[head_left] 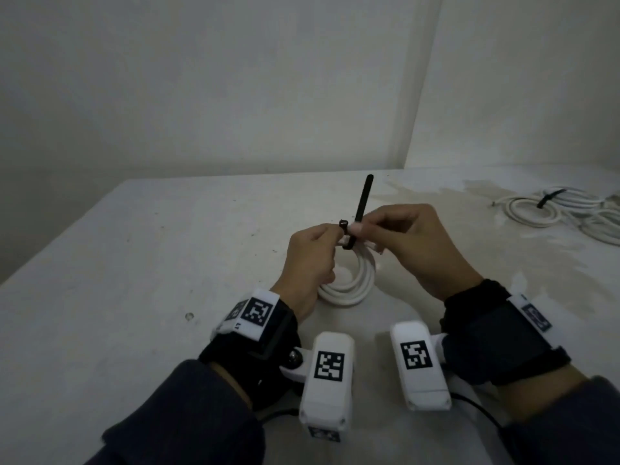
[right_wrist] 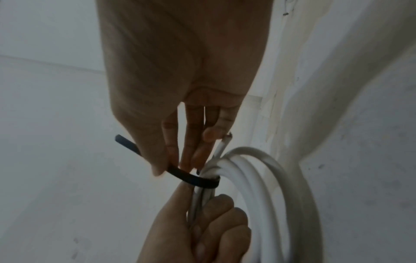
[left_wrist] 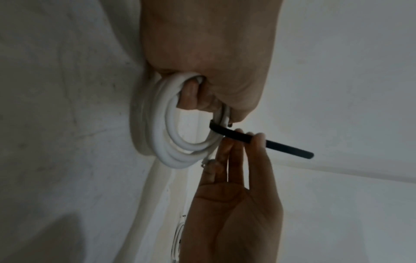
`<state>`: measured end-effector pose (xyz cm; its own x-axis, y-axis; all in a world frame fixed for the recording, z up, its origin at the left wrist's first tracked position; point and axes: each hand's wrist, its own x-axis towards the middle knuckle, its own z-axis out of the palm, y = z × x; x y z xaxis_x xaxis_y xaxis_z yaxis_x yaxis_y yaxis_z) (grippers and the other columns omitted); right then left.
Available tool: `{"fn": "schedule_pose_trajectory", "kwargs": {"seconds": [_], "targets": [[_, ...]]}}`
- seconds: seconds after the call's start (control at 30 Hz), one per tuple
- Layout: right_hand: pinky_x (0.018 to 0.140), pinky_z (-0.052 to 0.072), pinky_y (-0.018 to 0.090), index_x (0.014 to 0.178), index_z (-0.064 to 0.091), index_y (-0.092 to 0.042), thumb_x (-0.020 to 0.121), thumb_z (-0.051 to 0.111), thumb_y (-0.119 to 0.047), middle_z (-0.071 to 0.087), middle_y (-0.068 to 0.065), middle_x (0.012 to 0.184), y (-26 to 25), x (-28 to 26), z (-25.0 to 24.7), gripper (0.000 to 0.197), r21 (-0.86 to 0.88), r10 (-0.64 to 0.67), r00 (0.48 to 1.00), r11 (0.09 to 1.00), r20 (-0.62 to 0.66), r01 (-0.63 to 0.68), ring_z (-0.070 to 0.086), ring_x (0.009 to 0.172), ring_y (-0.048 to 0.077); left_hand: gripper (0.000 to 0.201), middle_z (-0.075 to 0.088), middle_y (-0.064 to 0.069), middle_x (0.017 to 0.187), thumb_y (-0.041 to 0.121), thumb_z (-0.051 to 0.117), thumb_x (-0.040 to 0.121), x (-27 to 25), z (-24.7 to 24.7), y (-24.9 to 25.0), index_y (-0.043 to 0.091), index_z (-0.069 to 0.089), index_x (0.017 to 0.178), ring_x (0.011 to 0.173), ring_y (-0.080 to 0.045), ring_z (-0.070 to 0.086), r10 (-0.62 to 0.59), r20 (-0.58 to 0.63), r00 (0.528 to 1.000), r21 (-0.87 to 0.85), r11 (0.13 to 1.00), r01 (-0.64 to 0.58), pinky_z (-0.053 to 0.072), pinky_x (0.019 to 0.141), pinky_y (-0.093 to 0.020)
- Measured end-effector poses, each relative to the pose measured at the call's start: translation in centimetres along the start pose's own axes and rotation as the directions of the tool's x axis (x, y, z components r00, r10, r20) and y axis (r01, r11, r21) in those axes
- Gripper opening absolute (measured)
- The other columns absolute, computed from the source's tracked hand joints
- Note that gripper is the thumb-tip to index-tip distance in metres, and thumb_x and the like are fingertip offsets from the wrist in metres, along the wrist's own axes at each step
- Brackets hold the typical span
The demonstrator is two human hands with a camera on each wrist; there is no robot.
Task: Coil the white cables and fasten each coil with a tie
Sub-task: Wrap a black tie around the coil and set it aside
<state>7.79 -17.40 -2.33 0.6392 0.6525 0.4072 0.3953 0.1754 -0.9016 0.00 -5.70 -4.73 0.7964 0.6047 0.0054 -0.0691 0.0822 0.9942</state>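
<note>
A white cable coil (head_left: 355,280) is held upright over the white table (head_left: 134,263). My left hand (head_left: 313,253) grips the top of the coil (left_wrist: 162,138), fingers curled through its loops. A black tie (head_left: 362,203) is wrapped round the strands at the top, its long free end sticking up and away. My right hand (head_left: 402,236) pinches the tie (right_wrist: 193,178) close to the coil (right_wrist: 258,178) between thumb and fingers. In the left wrist view the tie (left_wrist: 281,146) passes between the right hand's fingertips (left_wrist: 258,137). The cable's cut end (right_wrist: 226,138) pokes out beside the right hand's little finger.
Several white cable coils (head_left: 563,213) lie at the table's far right, one bound with a black tie (head_left: 550,198). Walls (head_left: 235,78) close off the back and the right corner. The table's left edge runs diagonally at the left.
</note>
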Motion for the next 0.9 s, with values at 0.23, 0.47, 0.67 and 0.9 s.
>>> {"fn": "schedule_pose_trajectory", "kwargs": {"seconds": [0.23,0.47,0.67,0.9], "targets": [[0.047,0.032,0.018,0.102,0.071,-0.022,0.092,0.06,-0.012,0.07,-0.004,0.066,-1.3,-0.2,0.9,0.018,0.12,0.135,0.985,0.985,-0.109,-0.122,0.067,0.059,0.01,0.021,0.044,0.012,0.036,0.014,0.052,0.095,-0.2,0.1,0.3,0.016,0.071,0.085,0.036,-0.003,0.034,0.122,-0.035,0.992,0.06,0.991,-0.12,0.028,0.045,-0.02],[0.052,0.025,0.027,0.104,0.073,-0.014,0.088,0.06,-0.005,0.062,0.007,0.061,-0.9,0.0,0.8,0.022,0.096,0.253,0.965,0.965,-0.075,-0.246,0.052,0.058,0.021,0.022,0.055,0.01,0.046,0.01,0.052,0.095,0.1,0.2,-0.2,0.001,0.072,0.093,0.042,0.005,0.048,0.278,-0.03,0.96,0.109,0.956,-0.273,0.035,0.05,-0.009],[0.052,0.025,0.027,0.108,0.071,-0.013,0.088,0.055,0.0,0.061,0.004,0.055,-0.8,0.0,0.7,0.029,0.033,0.257,0.966,0.966,-0.024,-0.256,0.051,0.05,0.013,0.022,0.053,0.012,0.042,0.008,0.051,0.095,0.1,0.2,-0.3,0.003,0.072,0.095,0.044,0.007,0.049,0.316,-0.015,0.949,0.133,0.941,-0.311,0.034,0.049,-0.006],[0.051,0.024,0.027,0.107,0.071,-0.013,0.089,0.055,-0.003,0.062,0.002,0.054,-0.7,0.0,0.6,0.026,0.024,0.266,0.964,0.964,-0.013,-0.266,0.053,0.05,0.013,0.022,0.052,0.019,0.041,0.008,0.051,0.096,0.2,0.2,-0.5,0.003,0.072,0.091,0.042,0.006,0.048,0.314,0.007,0.949,0.136,0.94,-0.312,0.033,0.047,-0.005]]}}
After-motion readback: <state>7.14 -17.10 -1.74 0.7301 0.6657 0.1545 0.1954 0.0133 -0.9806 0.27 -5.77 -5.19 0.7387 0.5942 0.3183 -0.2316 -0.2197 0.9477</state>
